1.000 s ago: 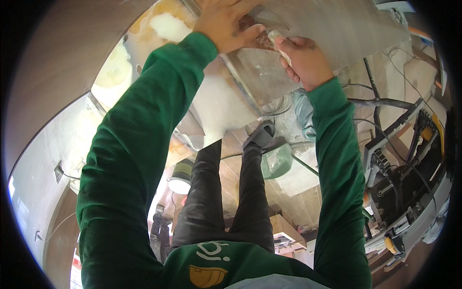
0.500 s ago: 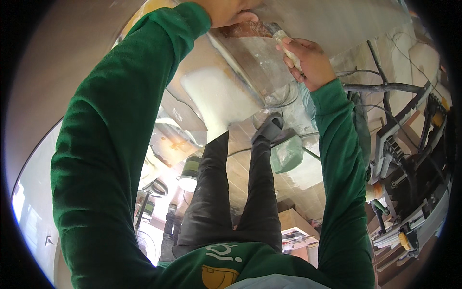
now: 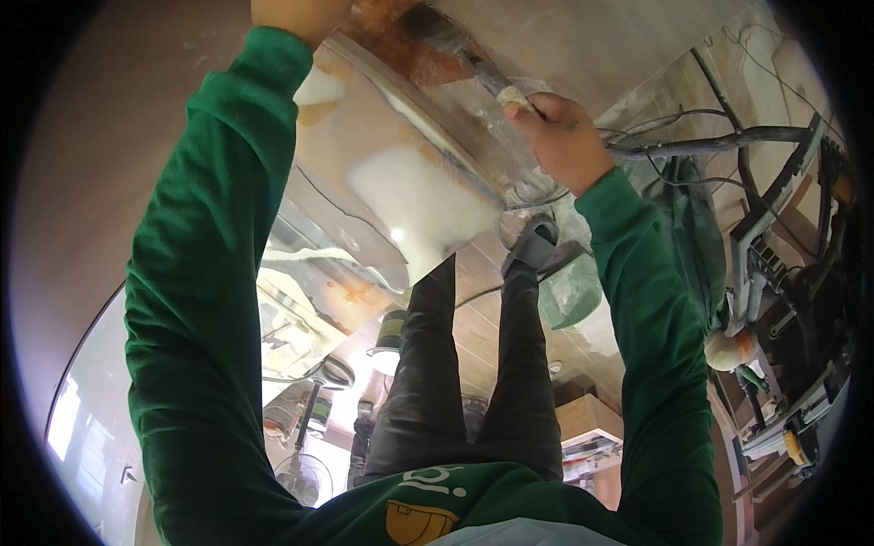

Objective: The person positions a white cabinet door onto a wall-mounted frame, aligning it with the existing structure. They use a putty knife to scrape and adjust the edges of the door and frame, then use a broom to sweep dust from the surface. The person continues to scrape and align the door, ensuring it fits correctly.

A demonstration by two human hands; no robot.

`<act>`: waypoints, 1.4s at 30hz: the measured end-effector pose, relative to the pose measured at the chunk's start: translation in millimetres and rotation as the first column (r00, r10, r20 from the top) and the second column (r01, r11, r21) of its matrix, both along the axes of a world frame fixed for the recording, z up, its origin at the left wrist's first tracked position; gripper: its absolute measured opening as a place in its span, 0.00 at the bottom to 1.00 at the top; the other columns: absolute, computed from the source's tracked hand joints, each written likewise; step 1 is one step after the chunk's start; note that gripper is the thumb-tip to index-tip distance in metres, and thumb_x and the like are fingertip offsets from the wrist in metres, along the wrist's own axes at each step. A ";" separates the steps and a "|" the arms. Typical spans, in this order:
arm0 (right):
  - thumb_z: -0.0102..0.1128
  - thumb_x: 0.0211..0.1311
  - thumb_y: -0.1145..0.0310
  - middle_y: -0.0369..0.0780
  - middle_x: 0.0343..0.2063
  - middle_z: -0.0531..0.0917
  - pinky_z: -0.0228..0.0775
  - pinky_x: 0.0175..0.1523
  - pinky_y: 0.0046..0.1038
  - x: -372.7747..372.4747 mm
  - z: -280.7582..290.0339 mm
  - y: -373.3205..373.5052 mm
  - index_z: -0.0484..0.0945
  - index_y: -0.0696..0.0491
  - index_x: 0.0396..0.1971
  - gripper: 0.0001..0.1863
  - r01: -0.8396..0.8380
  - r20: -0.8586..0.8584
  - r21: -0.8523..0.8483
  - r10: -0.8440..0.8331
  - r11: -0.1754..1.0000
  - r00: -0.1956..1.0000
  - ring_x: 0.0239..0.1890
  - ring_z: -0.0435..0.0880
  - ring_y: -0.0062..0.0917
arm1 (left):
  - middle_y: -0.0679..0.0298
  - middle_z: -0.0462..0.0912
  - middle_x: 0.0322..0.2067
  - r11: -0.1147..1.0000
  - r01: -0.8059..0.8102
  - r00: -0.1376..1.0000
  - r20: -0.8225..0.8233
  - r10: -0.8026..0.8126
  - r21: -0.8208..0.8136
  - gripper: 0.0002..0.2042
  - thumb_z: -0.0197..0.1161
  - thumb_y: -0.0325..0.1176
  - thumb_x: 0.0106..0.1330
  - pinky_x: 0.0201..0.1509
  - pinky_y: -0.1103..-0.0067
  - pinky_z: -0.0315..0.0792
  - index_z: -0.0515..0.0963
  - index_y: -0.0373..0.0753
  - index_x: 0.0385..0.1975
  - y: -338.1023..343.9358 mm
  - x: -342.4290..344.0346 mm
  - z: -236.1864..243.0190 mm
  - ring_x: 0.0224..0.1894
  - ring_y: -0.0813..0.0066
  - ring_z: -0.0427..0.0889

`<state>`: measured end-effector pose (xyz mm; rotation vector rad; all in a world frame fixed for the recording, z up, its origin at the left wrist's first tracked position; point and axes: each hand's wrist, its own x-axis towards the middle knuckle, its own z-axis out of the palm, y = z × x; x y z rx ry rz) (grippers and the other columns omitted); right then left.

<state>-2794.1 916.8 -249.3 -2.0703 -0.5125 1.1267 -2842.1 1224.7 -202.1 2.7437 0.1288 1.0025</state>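
Observation:
My right hand (image 3: 560, 136) is closed around the pale, smeared handle of a paintbrush (image 3: 492, 75). The brush's dark bristles reach up and left over a reddish-brown patch (image 3: 437, 71) on a broad, whitish-dusted surface (image 3: 555, 45). At the top edge, left of that patch, is my left hand (image 3: 300, 14); its fingers are cut off by the picture's edge, so whether it holds anything is hidden. Below the brush lies a panel (image 3: 337, 150) with a large milky white patch.
A grey slipper (image 3: 535, 241) is on my foot below the panel. Beside it sits a translucent green container (image 3: 572, 293). Dark hoses (image 3: 710, 146) and cables run to equipment at right. A tin with a green band (image 3: 390, 332) and a wooden box (image 3: 590, 420) stand lower down.
My left hand has moved left and up, away from the brush tip. My right hand has lowered slightly and shifted left, and more of the brush shows. The view has shifted a little.

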 end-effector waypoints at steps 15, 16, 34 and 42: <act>0.58 0.66 0.51 0.42 0.18 0.70 0.63 0.31 0.33 -31.5 18.1 -52.4 0.73 0.60 0.27 0.23 0.173 -0.088 0.043 -0.169 0.984 0.982 0.24 0.73 0.27 | 0.67 0.74 0.21 0.871 -0.182 0.960 0.108 0.258 -0.457 0.11 0.62 0.36 0.70 0.31 0.83 0.66 0.78 0.35 0.28 -11.4 -14.2 59.3 0.26 0.81 0.70; 0.58 0.67 0.51 0.39 0.17 0.70 0.62 0.29 0.31 -39.4 19.3 -64.4 0.73 0.59 0.27 0.23 0.231 -0.116 0.048 -0.225 0.972 0.967 0.23 0.72 0.23 | 0.67 0.76 0.22 0.844 -0.196 0.955 0.100 0.281 -0.499 0.11 0.62 0.36 0.70 0.32 0.83 0.66 0.79 0.36 0.28 -14.7 -14.8 58.5 0.26 0.80 0.70; 0.55 0.72 0.58 0.29 0.16 0.70 0.50 0.19 0.16 -43.8 127.8 -231.1 0.80 0.59 0.44 0.17 0.649 -0.013 -0.087 -0.652 0.756 0.758 0.14 0.62 0.10 | 0.59 0.84 0.35 -0.134 -0.192 0.981 -0.193 -0.002 -0.972 0.09 0.62 0.29 0.69 0.51 0.77 0.74 0.80 0.28 0.38 -246.6 -71.9 -8.3 0.40 0.72 0.84; 0.63 0.67 0.59 0.31 0.18 0.73 0.58 0.26 0.20 -45.5 129.7 -284.4 0.80 0.59 0.36 0.15 0.588 0.028 -0.135 -0.590 0.797 0.807 0.21 0.65 0.13 | 0.64 0.86 0.29 0.077 -0.630 0.713 -0.615 -0.336 -0.773 0.09 0.62 0.33 0.69 0.42 0.84 0.71 0.80 0.33 0.31 -350.3 -126.0 -13.6 0.33 0.82 0.79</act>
